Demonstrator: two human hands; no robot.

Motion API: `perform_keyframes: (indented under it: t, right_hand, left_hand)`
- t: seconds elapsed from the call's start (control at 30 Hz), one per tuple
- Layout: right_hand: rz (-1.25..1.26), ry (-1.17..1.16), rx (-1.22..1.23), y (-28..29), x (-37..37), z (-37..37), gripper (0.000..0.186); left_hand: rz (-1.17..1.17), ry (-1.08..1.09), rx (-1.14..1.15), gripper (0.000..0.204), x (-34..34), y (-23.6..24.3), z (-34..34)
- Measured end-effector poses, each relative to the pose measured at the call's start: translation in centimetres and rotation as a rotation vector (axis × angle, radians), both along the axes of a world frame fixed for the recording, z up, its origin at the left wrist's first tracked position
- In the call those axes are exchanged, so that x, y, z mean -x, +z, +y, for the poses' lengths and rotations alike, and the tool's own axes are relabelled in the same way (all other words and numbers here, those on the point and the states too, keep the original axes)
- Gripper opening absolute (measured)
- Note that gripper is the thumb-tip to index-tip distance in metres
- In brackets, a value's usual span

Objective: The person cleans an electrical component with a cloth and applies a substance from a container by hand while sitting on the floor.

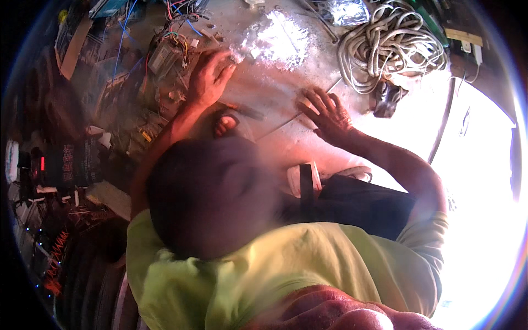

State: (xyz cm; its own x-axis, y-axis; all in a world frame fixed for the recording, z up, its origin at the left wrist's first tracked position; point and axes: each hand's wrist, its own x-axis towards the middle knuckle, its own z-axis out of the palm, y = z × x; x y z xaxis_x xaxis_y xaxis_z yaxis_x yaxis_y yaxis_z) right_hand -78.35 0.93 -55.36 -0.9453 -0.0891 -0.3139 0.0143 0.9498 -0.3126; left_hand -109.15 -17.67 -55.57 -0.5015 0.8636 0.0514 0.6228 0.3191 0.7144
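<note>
Bare skin, blurred at the bottom edge of the head view, lies nearest the camera, with a yellow-green shirt above it and a dark, blurred rounded form, probably a knee, left of centre. At upper centre, the left hand reaches toward a small pale lump right at its fingertips. Its thumb and fingers look parted, but I cannot tell whether they pinch anything. The right hand, right of centre, is held wide with its fingers spread and nothing in its grasp; contact with the floor is unclear.

That lump sits beside a glaring pale patch whose details are washed out. It is probably light and possibly crumbly, so a gentle thumb-and-finger hold on its near edge seems best. Below it, a slim tool lies beside a foot; it looks stiff, and the browner left end would likely give the better hold.

Open room lies mainly on the floor between the hands. Tangled wires and scraps crowd the upper left, so loose strands could snag a sleeve or finger. At upper right, a pale rope coil and a dark crumpled object bound the space; beyond them, glare hides the ground's edges.
</note>
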Motion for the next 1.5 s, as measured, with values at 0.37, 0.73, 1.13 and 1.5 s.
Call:
perform_keyframes:
  t: [0.37, 0.73, 1.13, 1.5]
  right_hand:
    - [0.094, -0.215, 0.522, 1.4, 3.9, 5.1, 0.077]
    - [0.124, -0.623, 0.335, 3.5, 5.4, 6.1, 0.069]
    - [-0.077, -0.899, 0.775, 3.0, 8.1, 6.4, 0.049]
    - [0.084, -0.494, 0.306, 4.4, 8.9, 2.6, 0.055]
  left_hand:
    - [-0.015, 0.040, -0.183, 0.029, -0.6, -2.5, 5.4]
    - [0.011, 0.120, -0.280, 0.031, -1.9, -6.3, 7.5]
    - [-0.008, 0.044, -0.479, 0.025, -0.8, -7.9, 11.2]
    - [0.160, 0.013, -0.507, 0.023, -0.7, -6.9, 11.5]
